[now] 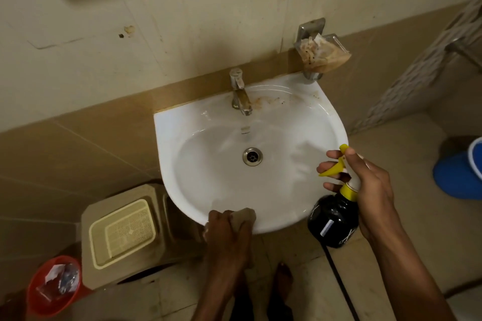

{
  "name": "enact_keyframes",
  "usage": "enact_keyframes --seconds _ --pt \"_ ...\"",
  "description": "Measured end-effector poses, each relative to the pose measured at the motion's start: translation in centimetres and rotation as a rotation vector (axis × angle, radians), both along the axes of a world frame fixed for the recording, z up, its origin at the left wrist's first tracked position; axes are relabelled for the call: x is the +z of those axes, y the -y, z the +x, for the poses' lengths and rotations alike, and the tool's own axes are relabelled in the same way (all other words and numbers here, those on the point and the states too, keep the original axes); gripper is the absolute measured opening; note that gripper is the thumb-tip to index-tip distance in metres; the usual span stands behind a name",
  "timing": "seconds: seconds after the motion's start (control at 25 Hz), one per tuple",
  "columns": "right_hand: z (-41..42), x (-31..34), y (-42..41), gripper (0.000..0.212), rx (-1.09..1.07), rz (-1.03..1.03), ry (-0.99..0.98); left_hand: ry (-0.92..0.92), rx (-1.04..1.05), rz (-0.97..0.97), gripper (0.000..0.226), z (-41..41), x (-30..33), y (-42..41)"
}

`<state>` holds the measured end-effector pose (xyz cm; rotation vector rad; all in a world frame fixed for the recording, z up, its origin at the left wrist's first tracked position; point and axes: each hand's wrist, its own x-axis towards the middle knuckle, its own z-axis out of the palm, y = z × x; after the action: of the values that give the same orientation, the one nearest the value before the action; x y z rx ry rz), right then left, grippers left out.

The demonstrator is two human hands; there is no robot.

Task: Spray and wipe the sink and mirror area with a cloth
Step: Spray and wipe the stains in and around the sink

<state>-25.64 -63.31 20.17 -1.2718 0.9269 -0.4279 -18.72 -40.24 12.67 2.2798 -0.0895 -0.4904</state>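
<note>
Tiled bathroom, sink mid-frame | our right hand grips spray bottle at right rim, nozzle toward the basin up-left | our left hand clutches cloth on bottom rim, nearer the basin for wiping

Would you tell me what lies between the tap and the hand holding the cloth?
In the head view, only bare white basin with its drain lies between the tap and the left hand holding the cloth.
</note>
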Motion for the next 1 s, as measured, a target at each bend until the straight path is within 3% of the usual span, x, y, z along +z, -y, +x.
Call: enact_keyframes --seconds 0.4,0.6,0.72,0.88,0.92,1.0 --pt "-2.0 1.8 1.7 0.033 -0.109 -0.022 0.020 -0.043 -0.199 0.019 0.039 -6.1 0.8 8.9" --pt "-3.5 3.4 3.2 0.026 -0.202 -0.030 0.033 -0.184 -0.347 -0.009 0.042 -7.1 0.9 13.6" --pt "-4.2 4.8 4.2 0.025 -0.233 -0.049 0.069 -0.313 -0.486 -0.160 0.044 -6.0 1.6 16.2" --pt "-4.1 5.6 5.4 0.027 -0.230 -0.074 0.098 -0.541 -0.316 -0.486 0.034 -1.2 1.1 16.2" --pt "-3.7 5.4 5.5 0.028 -0.213 -0.087 0.096 -0.542 -0.244 -0.584 0.029 0.2 1.0 16.1" --pt "-2.2 4.7 5.2 0.031 -0.161 -0.129 0.087 -0.375 -0.097 -0.704 0.028 3.2 0.7 16.3"
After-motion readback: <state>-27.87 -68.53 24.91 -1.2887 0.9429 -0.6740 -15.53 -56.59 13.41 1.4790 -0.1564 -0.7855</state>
